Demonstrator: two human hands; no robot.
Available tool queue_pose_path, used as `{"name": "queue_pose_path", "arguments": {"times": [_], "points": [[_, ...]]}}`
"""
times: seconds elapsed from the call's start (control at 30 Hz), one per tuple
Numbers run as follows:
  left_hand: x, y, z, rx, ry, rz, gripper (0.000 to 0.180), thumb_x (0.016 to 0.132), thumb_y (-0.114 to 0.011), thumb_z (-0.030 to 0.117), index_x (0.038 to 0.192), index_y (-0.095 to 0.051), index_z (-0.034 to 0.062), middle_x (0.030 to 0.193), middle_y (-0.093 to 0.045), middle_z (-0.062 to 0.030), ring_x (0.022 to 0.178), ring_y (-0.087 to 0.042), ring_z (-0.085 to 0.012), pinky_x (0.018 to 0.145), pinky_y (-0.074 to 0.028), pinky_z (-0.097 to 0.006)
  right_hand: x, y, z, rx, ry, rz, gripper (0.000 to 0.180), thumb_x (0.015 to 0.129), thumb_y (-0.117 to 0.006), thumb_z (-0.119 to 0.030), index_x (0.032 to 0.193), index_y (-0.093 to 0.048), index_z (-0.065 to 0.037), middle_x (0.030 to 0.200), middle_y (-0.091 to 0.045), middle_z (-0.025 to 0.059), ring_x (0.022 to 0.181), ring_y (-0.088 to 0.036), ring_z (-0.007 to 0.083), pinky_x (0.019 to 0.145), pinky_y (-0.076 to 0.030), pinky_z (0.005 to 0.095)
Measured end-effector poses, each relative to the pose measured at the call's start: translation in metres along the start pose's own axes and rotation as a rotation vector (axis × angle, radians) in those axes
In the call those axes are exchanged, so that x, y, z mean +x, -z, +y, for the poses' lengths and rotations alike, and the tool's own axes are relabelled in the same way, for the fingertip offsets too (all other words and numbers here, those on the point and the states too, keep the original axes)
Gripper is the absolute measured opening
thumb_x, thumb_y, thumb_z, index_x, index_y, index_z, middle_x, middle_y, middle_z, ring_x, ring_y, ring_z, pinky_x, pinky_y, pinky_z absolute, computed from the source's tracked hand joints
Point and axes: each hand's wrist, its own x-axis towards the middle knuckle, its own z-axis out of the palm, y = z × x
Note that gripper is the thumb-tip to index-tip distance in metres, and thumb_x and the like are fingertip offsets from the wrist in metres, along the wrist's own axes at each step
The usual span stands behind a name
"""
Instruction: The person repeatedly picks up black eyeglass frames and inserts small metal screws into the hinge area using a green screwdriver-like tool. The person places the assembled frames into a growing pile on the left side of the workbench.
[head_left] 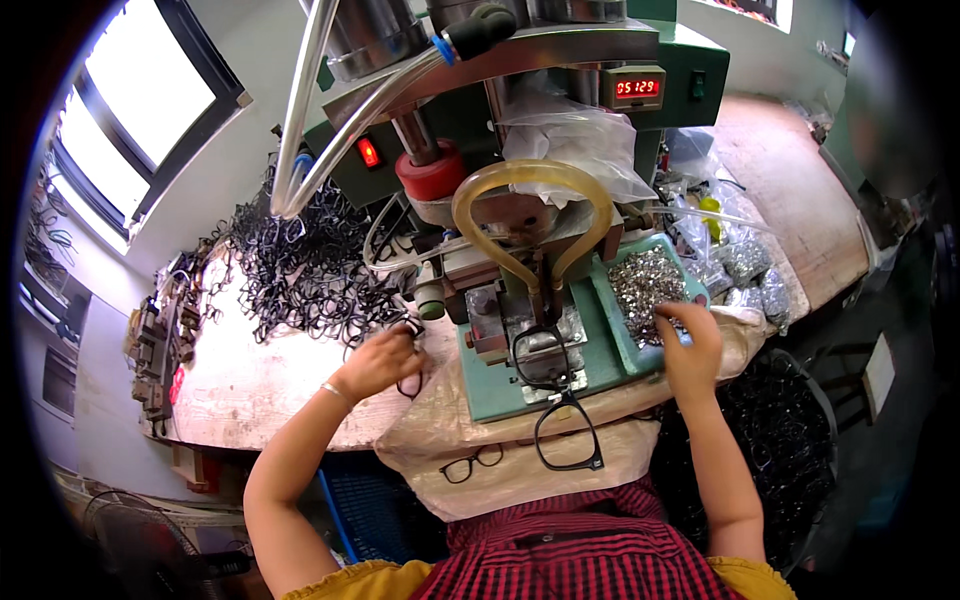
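My left hand point(384, 361) is closed at the near edge of a heap of black eyeglass frames point(300, 270). A black eyeglass frame shows partly below and beside its fingers. At the tray on the right, my right hand point(692, 350) has its fingertips pinched over small shiny metal parts point(645, 285); whatever is in the pinch is hidden. Between my hands, a black eyeglass frame point(568, 466) hangs lengthwise from the press point(490, 310), one rim at the metal fixture and the other over the cloth. Neither hand touches it.
Another eyeglass frame point(472, 465) lies on the tan cloth point(430, 440) over my lap. The green tray point(612, 318) stands right of the press, with bagged metal parts point(745, 262) beyond it. Clear hoses and a yellowish tube point(530, 170) loop around the press. A dark-filled bin point(760, 450) stands lower right.
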Motion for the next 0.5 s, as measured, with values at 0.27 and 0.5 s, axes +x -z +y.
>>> {"name": "queue_pose_path", "arguments": {"times": [0.27,0.5], "points": [[0.036,0.012,0.035,-1.222,1.250,1.397,0.031,0.099,-0.054,0.013,0.129,-0.053,0.0074,0.112,-0.057,-0.0003,0.093,-0.049,-0.0090,0.085,-0.042,-0.025,0.011,0.016,-0.061,0.267,0.038,-0.175,0.016,0.073,-0.074,0.001,0.089,-0.073,-0.003,0.089,-0.071,0.0102,0.088,-0.068,0.0249,0.082,-0.051,0.0354],[0.073,0.014,0.101,-1.487,1.229,1.515,0.020,0.105,-0.052,0.021,0.113,-0.059,0.0037,0.106,-0.065,-0.0080,0.097,-0.062,-0.0146,0.080,-0.055,-0.029,0.018,-0.049,-0.091,0.676,-0.154,-0.171,0.039,0.081,-0.071,0.001,0.117,-0.058,0.002,0.098,-0.067,0.0069,0.091,-0.065,0.0143,0.085,-0.050,0.0269]]}}
